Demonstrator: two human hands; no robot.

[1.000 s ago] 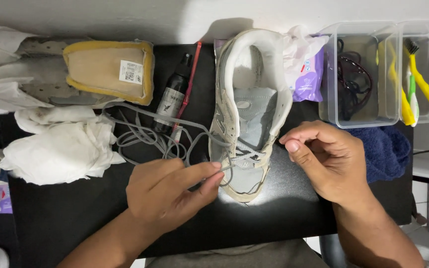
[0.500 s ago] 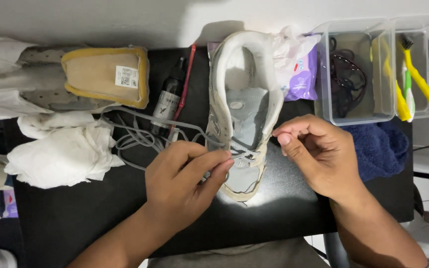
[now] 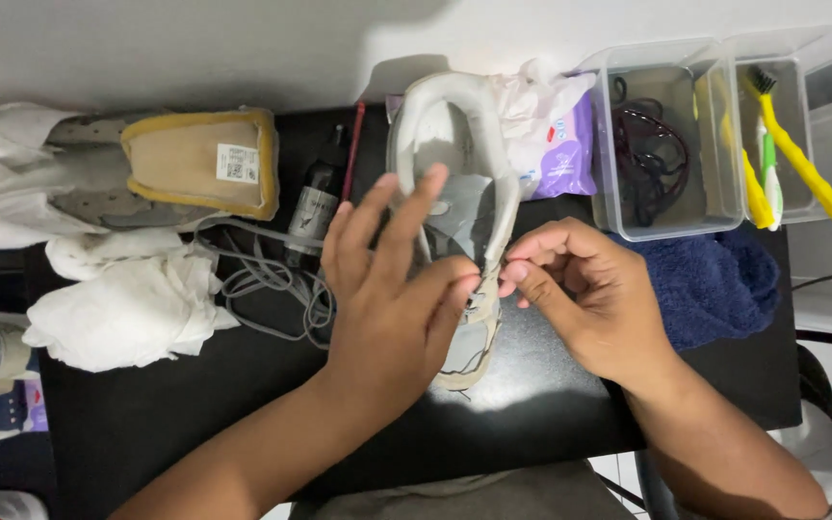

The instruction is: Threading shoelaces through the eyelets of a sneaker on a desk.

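Black tabletop (image 3: 195, 424) carries everything, running from the wall at its far edge to the person at its near edge. Largest on it is the pale sneaker (image 3: 464, 193), lying near the middle with its long axis running far to near: the heel collar points at the far edge, the toe at the near edge. Both hands meet over the eyelet rows on the shoe's right side, so the shoe lies directly beneath and just beyond them.

At the table's right side a dark blue towel (image 3: 715, 284) lies below two clear plastic bins (image 3: 671, 135), which hold dark cords and yellow brushes. Toward the left edge sit crumpled white paper towels (image 3: 127, 308), a tan insole (image 3: 204, 164) near the far edge, and a small dark bottle (image 3: 312, 207).

Loose grey shoelace (image 3: 272, 279) coils between the paper towels and the sneaker, well to the left of the pinch point.

Left hand (image 3: 387, 289) is the nearer to that coil; it spreads wide over the shoe, three fingers fanned upward, while thumb and forefinger close together at the eyelets. Right hand (image 3: 580, 294) is loosely curled, its thumb and forefinger pinched against the left's. What they hold there is too small to tell, probably the lace end.
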